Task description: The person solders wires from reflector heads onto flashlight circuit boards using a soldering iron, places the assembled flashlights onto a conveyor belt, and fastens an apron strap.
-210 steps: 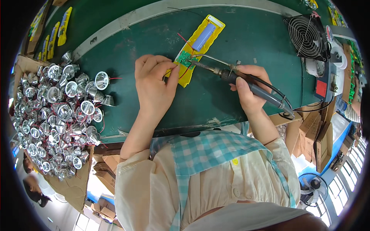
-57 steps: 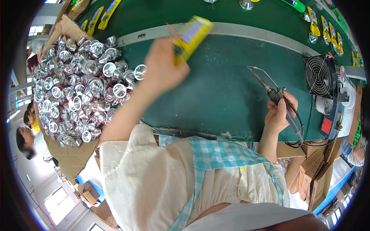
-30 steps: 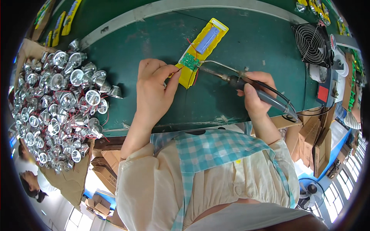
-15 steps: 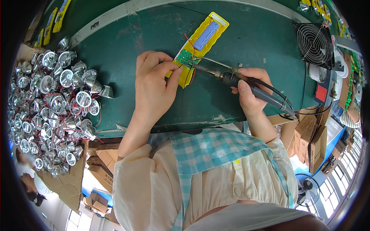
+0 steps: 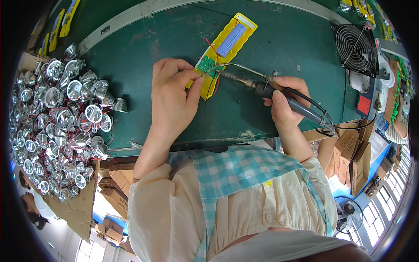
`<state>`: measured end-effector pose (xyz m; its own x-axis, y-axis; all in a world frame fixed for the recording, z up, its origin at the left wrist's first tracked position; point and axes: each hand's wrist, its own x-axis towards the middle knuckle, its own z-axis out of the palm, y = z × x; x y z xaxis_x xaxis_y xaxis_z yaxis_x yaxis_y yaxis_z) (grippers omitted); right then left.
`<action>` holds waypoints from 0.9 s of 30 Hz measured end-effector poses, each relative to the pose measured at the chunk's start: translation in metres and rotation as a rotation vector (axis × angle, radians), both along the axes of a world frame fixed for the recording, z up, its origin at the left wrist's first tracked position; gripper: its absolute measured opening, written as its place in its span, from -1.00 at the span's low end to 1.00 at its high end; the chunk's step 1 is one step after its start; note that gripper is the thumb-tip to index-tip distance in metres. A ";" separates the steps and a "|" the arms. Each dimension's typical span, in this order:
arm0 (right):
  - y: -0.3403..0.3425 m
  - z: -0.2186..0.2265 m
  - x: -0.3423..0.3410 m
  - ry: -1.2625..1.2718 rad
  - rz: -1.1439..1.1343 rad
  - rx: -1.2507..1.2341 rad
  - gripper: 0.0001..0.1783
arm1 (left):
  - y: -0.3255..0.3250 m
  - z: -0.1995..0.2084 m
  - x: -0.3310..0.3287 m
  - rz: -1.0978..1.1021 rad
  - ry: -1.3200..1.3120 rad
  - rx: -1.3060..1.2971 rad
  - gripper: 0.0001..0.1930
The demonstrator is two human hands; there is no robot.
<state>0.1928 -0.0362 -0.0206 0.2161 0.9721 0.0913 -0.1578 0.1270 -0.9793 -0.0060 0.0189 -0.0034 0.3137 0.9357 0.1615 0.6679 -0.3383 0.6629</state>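
Observation:
A yellow plastic housing (image 5: 241, 38) lies slanted on the green bench, with a blue cylindrical battery (image 5: 231, 40) in its upper part and a green circuit board (image 5: 205, 64) lower down. My right hand (image 5: 288, 98) is closed round a soldering iron (image 5: 291, 104) that has a thin curved metal tube (image 5: 245, 68) fixed alongside. Both the iron's tip and the tube's end meet at the board. My left hand (image 5: 176, 89) pinches a thin dark wire (image 5: 204, 75) at the board's lower left edge. Red and black wires run from the board.
Heaped on cardboard at the left are many silver reflector cups (image 5: 74, 89) with red wires. A black fan (image 5: 355, 49) stands at the back right of the bench (image 5: 144, 48). Cardboard boxes (image 5: 349, 157) sit below the right edge. The iron's cable trails right.
The yellow housing has shifted very slightly to the left, along with my left hand. The soldering iron stays at the board in my right hand.

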 end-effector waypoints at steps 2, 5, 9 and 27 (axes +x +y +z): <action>0.000 0.002 -0.001 -0.025 0.009 -0.005 -0.77 | 0.000 0.000 0.000 -0.002 0.007 0.004 -0.95; 0.000 0.004 -0.003 -0.086 0.023 -0.025 -0.77 | 0.000 0.000 0.000 -0.005 0.014 0.004 -0.95; 0.000 0.001 0.000 -0.213 0.043 0.018 -0.76 | 0.000 0.002 0.001 0.002 0.013 -0.002 -0.95; 0.000 -0.001 0.000 0.026 0.000 0.023 -0.76 | -0.002 0.003 -0.001 0.088 -0.104 -0.036 -0.92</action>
